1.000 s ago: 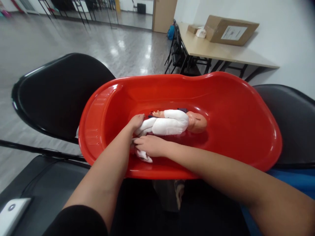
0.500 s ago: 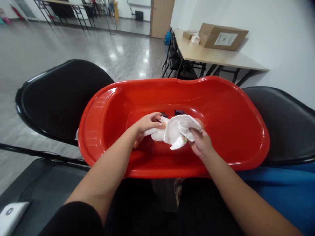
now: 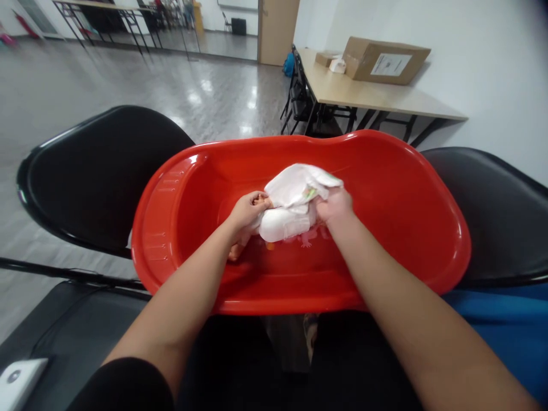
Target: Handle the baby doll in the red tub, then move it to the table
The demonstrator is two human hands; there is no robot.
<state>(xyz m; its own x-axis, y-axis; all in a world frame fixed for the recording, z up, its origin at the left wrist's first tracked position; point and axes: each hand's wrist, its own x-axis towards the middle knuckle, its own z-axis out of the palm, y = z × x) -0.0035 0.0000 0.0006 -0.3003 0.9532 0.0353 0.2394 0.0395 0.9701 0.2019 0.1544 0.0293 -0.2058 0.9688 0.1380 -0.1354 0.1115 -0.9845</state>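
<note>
Near the middle of the frame, a doll [image 3: 280, 227] in white clothes lies in a red tub [image 3: 406, 228]. The left hand [image 3: 248, 212], left of centre, has its thumb and fingers closed around the doll's small hand; the doll's body extends rightward from that grip, and a bare foot shows just below it. The right hand [image 3: 336, 204], right of centre, pinches the lower right edge of a white cloth [image 3: 295, 185], its fingertips partly hidden. The cloth spreads leftward from this grip, over the doll's upper side, reaching nearly to the left fingers. The doll's head is hidden around the right hand.
</note>
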